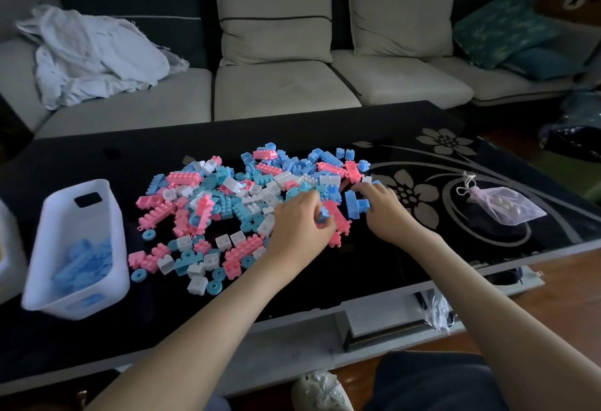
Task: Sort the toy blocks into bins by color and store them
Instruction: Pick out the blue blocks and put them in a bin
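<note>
Looking down on the glossy black bench (374, 267) with its pale flower print, I judge the sort to be partway through. A heap of studded plastic blocks (227, 202) in pink, blue, teal and white fills the middle. The smooth white bin (112, 215), at nine o'clock of the heap, holds only blue ones. At the heap's four o'clock edge the left hand (299, 218) has its fingers clenched round a small blue block (322, 216). The right hand (383, 205) curls over a blue brick (356, 207), and I cannot tell whether it grips. The next move calls for carrying the blues across to nine o'clock.
</note>
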Motion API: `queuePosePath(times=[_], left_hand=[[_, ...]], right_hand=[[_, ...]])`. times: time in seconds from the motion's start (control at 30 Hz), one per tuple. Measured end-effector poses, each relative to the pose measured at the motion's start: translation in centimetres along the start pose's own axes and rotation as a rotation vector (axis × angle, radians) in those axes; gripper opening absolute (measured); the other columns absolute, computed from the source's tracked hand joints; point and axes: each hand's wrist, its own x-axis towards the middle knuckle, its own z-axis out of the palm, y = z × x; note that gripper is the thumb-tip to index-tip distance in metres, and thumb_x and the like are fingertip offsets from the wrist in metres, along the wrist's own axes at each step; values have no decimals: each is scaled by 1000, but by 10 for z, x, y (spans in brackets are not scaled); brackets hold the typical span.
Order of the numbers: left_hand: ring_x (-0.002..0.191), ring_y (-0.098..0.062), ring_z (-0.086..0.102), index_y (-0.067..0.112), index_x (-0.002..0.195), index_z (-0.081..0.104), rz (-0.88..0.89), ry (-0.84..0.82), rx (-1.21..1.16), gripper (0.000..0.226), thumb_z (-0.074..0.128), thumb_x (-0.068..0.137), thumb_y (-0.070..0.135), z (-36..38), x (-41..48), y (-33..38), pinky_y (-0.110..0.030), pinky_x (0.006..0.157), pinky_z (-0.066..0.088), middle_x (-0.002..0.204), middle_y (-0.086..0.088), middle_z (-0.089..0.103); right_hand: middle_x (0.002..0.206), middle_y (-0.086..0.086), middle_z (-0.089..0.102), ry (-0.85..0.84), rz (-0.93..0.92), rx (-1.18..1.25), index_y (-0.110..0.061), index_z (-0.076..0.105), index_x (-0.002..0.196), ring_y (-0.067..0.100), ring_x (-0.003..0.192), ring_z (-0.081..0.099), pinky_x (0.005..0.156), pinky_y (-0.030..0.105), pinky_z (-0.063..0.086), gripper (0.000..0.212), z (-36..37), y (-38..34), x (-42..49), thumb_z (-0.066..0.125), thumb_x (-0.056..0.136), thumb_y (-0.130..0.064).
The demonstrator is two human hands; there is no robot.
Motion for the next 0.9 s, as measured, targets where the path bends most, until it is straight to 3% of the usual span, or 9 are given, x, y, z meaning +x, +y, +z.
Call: queuePosePath(times=[0.07,0.13,0.3,0.43,0.53,0.67,0.77,0.83,0.9], left_hand=[[57,-14,41,15,68,33,-36,29,-58,31,60,84,12,-8,-4,-3,-17,55,33,63,-1,40],[53,-8,34,15,71,34,-64,37,-72,29,58,86,12,-14,-6,-8,-15,53,34,63,1,38],[50,-6,37,19,85,37,-391,91,-303,20,55,86,11,-30,-8,-16,-9,39,33,70,2,43],[48,-7,40,16,101,41,-524,127,-405,18,47,87,8,-48,-12,-20,-13,36,33,80,0,49],[32,-1,34,15,91,56,-581,74,-447,21,40,83,4,-61,-16,-20,-15,32,28,83,-1,56],[35,-4,32,15,74,61,-629,-13,-514,22,42,81,6,-71,-15,-20,-22,46,31,49,6,42],[42,-6,36,7,81,64,-652,-40,-519,19,49,85,17,-73,-14,-22,-25,57,35,38,14,35],[40,-6,33,1,90,62,-648,-47,-460,24,50,87,22,-72,-15,-26,-24,57,37,34,14,31],[34,-2,33,6,93,62,-601,-50,-419,22,49,89,23,-72,-17,-32,-17,47,37,36,14,36]], right_hand=[[139,5,32,-134,21,-55,-28,33,138,29,128,23,93,30,26,67,6,-1,0,40,79,4],[139,5,30,-191,36,-96,-31,30,138,30,129,22,93,34,28,63,9,-1,0,45,83,-6],[128,10,41,-95,-28,-85,-24,40,130,27,114,45,90,34,40,41,8,1,0,54,92,-17],[119,5,47,-69,-21,-27,-23,44,128,15,92,51,78,28,44,39,7,0,-1,56,92,-14],[96,-6,44,-3,3,50,-24,46,124,8,77,49,61,22,38,36,3,-4,-1,54,91,-11],[103,-7,44,158,-119,80,-24,53,109,8,87,48,64,14,33,21,1,-26,0,53,91,-12],[103,-9,40,148,-236,30,-18,56,106,4,86,45,69,10,32,15,8,-51,2,49,94,-12],[108,-4,40,139,-235,-6,-11,56,110,8,90,45,76,16,34,17,14,-59,6,45,97,-11],[111,2,42,181,-176,31,-9,54,109,10,88,47,74,18,35,16,14,-62,11,43,98,-13]])
